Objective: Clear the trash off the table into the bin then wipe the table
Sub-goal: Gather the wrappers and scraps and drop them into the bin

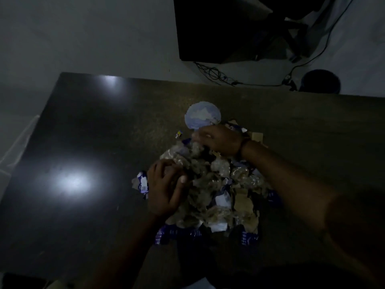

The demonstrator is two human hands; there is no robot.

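Dark table (83, 126), trash pile (214, 184) well apart from its left edge; left hand (164, 184) and right hand (220, 140) grip it.

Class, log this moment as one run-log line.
stage: gathering | left hand: grips trash pile | right hand: on pile's far side

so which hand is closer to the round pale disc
Right. The right hand lies beside the disc, at its near edge; the left hand rests farther back, on the left of the pile.
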